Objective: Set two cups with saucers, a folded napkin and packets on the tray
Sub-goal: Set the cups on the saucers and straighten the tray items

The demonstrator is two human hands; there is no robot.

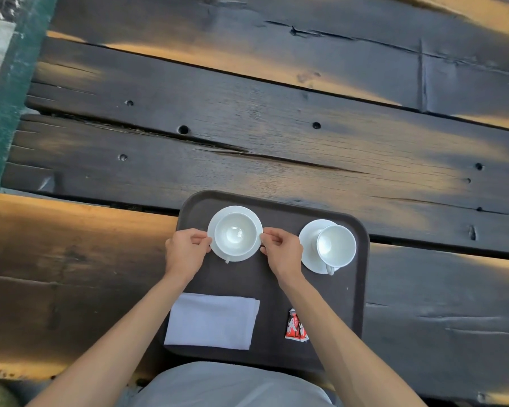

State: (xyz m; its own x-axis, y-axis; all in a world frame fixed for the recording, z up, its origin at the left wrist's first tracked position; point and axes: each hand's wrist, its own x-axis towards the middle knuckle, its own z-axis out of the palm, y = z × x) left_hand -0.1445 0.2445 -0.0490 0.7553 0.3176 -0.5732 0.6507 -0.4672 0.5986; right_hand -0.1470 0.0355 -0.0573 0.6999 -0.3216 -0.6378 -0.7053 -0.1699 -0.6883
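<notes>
A dark brown tray (279, 284) lies at the near edge of the table. At its far left a white cup (235, 234) stands on a white saucer (247, 213). My left hand (185, 251) pinches the saucer's left rim and my right hand (282, 252) pinches its right rim. At the tray's far right a second white cup (336, 245) rests on its own saucer (308, 239), handle toward me. A folded white napkin (213, 321) lies on the tray's near left. Red and white packets (296, 325) lie on the near right.
The tray rests on a dark, weathered plank table (276, 127) with cracks and holes. A green post (9, 92) runs along the table's left edge. My grey-clothed lap (232, 386) is just below the tray.
</notes>
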